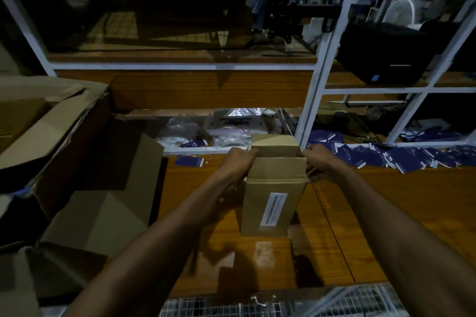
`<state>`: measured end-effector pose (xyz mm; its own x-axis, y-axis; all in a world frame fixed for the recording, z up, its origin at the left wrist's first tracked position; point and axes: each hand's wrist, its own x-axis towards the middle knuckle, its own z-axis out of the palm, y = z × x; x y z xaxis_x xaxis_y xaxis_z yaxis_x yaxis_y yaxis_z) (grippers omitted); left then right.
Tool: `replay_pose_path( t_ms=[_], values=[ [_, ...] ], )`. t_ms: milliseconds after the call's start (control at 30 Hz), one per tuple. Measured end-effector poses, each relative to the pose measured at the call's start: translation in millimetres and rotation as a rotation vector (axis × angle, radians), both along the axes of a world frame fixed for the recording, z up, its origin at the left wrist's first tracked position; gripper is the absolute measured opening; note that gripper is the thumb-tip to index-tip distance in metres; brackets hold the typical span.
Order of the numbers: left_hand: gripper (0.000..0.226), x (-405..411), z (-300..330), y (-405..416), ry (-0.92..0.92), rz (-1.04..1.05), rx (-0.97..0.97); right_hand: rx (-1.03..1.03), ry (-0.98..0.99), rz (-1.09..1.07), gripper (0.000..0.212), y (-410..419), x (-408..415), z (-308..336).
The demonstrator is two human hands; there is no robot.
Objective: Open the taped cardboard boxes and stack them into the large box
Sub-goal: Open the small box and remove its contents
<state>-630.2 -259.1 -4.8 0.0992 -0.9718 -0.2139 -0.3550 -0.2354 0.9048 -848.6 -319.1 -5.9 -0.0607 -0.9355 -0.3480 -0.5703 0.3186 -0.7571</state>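
Observation:
A small cardboard box (273,203) with a white label stands upright above the wooden table, held between both hands. Its top flaps are spread open, one toward me and one away. My left hand (237,162) grips the left top edge. My right hand (322,159) grips the right top edge. A large open cardboard box (103,188) stands at the left, its flaps folded out; its inside is dark and I cannot tell what it holds.
The wooden table (386,213) carries scattered blue tags (412,157) at the right and clear plastic bags (226,128) behind the small box. White metal shelving (311,90) rises behind. A wire mesh basket (283,304) lies at the near edge. More cardboard (31,116) piles up far left.

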Motion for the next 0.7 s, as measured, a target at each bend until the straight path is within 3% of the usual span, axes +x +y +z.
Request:
replay_pose_path(
  t_ms=[167, 267, 333, 367, 500, 600, 700],
  values=[
    [0.025, 12, 21, 11, -0.065, -0.325, 0.092, -0.102, 0.131, 0.020, 0.017, 4, 5, -5],
    [0.027, 8, 15, 21, -0.456, -0.516, -0.024, -0.220, 0.308, 0.004, 0.019, 8, 16, -12],
    [0.029, 5, -4, 25, -0.749, -0.488, -0.143, -0.305, 0.437, 0.002, 0.022, 11, 23, -20],
    [0.027, 4, -14, 27, -0.804, -0.451, -0.191, -0.345, 0.460, -0.017, 0.024, 13, 26, -24],
    [0.026, 0, -35, 31, -0.813, -0.326, -0.326, -0.470, 0.398, -0.053, 0.033, 22, 28, -34],
    [0.027, -4, -39, 33, -0.830, -0.296, -0.373, -0.626, 0.451, 0.043, 0.057, 21, 26, -35],
    [0.025, -2, -43, 33, -0.809, -0.269, -0.409, -0.597, 0.480, 0.207, 0.071, 20, 27, -31]
  ],
)
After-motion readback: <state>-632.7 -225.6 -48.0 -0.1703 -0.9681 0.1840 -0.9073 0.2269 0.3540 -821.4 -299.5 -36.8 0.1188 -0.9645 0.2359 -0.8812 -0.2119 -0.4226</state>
